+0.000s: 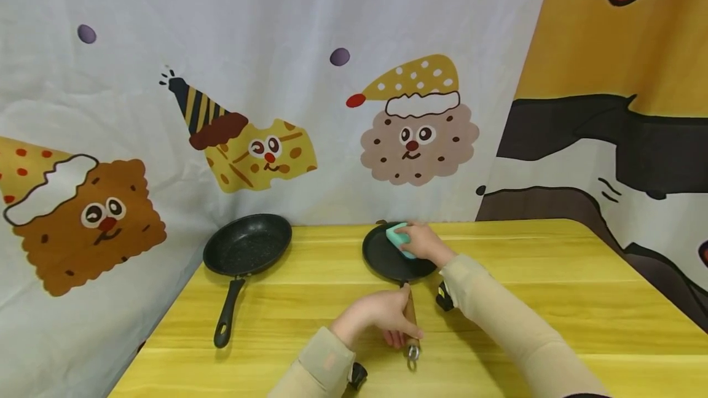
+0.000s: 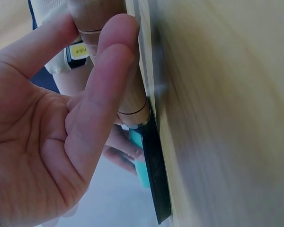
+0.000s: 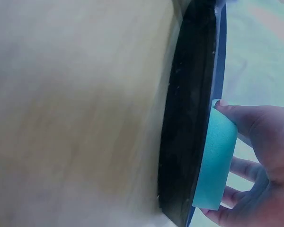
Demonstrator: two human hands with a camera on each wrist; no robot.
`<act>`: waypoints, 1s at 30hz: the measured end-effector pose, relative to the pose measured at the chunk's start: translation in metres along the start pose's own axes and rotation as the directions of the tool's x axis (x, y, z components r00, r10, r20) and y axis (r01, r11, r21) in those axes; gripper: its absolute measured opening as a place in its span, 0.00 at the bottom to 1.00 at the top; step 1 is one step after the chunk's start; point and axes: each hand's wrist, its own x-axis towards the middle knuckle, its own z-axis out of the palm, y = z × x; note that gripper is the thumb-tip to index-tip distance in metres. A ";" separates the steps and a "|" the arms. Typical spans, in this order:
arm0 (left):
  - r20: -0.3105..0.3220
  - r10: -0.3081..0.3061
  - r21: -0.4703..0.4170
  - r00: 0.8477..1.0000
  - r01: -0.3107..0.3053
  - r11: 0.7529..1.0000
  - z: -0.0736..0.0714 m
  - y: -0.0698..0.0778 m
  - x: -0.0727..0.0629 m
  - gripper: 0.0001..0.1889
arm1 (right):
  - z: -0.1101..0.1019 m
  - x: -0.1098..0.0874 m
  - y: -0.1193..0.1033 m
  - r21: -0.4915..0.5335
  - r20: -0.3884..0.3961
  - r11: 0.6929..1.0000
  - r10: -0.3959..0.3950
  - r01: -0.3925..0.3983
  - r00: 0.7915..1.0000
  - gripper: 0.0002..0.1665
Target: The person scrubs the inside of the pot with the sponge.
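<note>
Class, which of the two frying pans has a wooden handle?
The shallow frying pan with the turquoise sponge in it: its wooden handle is in the left hand, while the deeper frying pan has a black handle.

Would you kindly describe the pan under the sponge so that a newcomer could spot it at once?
On the yellow table, near the far edge, the right hand holds a turquoise sponge. Beneath it is the round black pan. Its wooden handle sets it apart from the black-handled pan to its left.
</note>
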 end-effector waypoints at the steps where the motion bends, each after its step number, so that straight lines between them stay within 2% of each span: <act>1: 0.001 0.000 0.002 1.000 0.000 1.000 0.000 0.000 0.000 0.54 | -0.001 -0.002 0.001 0.002 0.000 1.000 -0.001 0.001 1.000 0.27; 8: 0.008 0.012 -0.002 1.000 -0.012 1.000 0.001 -0.001 0.001 0.54 | 0.001 -0.015 -0.001 0.006 0.001 1.000 0.008 -0.008 1.000 0.28; 15: 0.024 0.008 -0.008 1.000 -0.008 1.000 -0.001 -0.001 0.001 0.52 | 0.003 -0.026 -0.016 0.014 -0.009 1.000 -0.013 0.013 1.000 0.28; 22: 0.012 0.016 0.003 1.000 -0.016 1.000 -0.001 -0.002 0.002 0.53 | 0.005 -0.029 -0.029 0.038 0.001 0.999 -0.034 0.034 0.999 0.28; 30: 0.012 0.005 -0.007 1.000 -0.005 1.000 0.000 -0.003 0.002 0.53 | -0.005 -0.029 -0.026 0.132 -0.003 0.988 -0.079 0.078 0.997 0.26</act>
